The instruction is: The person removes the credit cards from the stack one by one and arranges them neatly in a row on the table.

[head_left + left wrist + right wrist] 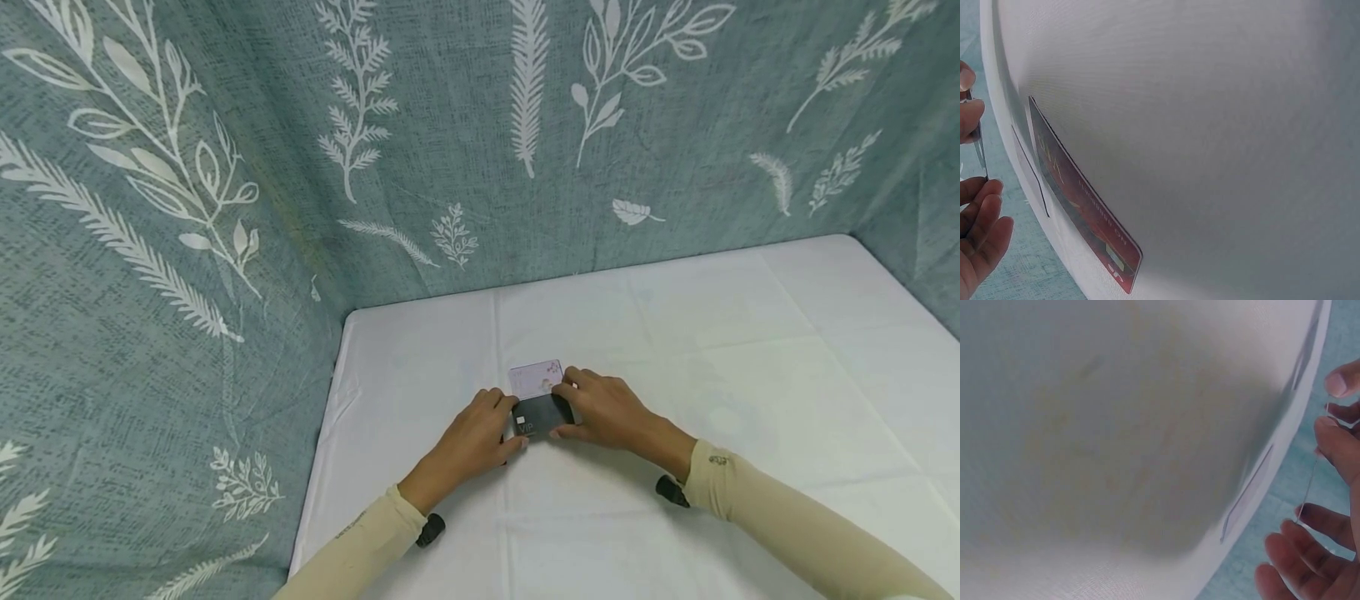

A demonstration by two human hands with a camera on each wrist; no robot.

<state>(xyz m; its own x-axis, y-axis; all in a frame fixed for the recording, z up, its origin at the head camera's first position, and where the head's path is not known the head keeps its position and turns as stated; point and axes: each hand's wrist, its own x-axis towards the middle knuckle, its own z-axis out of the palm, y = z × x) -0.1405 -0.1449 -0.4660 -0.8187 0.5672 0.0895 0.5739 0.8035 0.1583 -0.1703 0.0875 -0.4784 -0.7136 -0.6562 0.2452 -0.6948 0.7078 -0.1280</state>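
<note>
A black card (542, 419) marked "VIP" with a chip is held up between both hands. My left hand (474, 435) pinches its left edge, and my right hand (609, 408) grips the opposite edge with thumb and fingers. Just beyond it lies a pale lilac card (531, 379) with a small floral print, its near edge overlapped by the black one. A red card (1088, 200) with a chip lies flat on the table in the left wrist view; in the head view it is mostly hidden by the left hand and black card.
A white cloth (720, 375) covers the table. Teal curtains (465, 142) with white leaf prints hang along its back and sides. Dark cylindrical parts show under each wrist, by the cream sleeves (787, 508).
</note>
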